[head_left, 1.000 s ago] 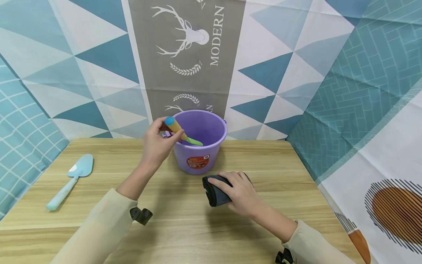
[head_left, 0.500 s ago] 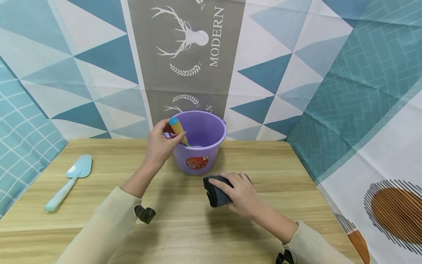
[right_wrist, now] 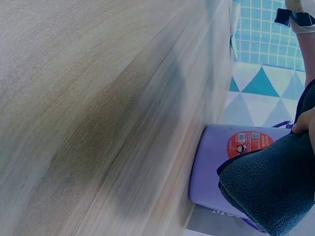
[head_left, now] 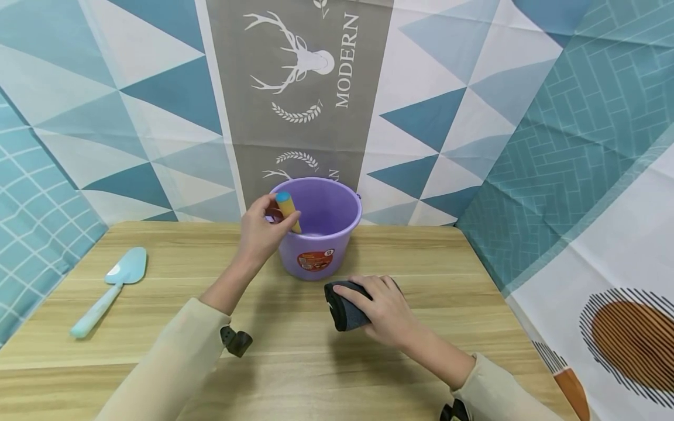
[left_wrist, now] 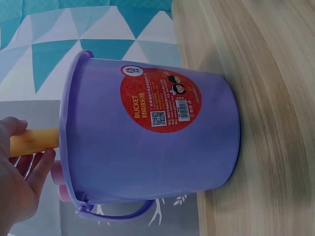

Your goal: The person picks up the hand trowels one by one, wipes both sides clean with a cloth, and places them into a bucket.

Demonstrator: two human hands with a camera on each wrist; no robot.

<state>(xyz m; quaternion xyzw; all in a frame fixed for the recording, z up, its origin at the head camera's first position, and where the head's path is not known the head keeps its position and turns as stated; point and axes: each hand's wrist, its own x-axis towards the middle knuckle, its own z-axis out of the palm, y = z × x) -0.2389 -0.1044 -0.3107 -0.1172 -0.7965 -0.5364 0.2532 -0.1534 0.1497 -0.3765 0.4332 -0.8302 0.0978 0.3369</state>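
My left hand [head_left: 259, 233] pinches a tool by its yellow handle with a blue end [head_left: 287, 207] at the left rim of a purple bucket [head_left: 291, 252]. The tool's lower part is hidden inside the bucket. In the left wrist view thumb and fingers grip the yellow handle [left_wrist: 37, 141] right beside the rim. My right hand [head_left: 387, 313] grips a folded dark grey towel [head_left: 344, 310] above the table, in front of the bucket and to its right. Up close in the right wrist view, the towel [right_wrist: 268, 184] has a fuzzy surface and black edging.
A light blue hand trowel [head_left: 128, 266] lies at the left of the wooden table [head_left: 295, 362]. Patterned cloth hangings [head_left: 421, 128] surround the table's back and sides. The bucket's handle [left_wrist: 120, 216] hangs at its side.
My left hand has shifted slightly right and lowered the tool into the bucket, turning it more upright; its green end has gone out of sight. The right hand and towel are almost still.
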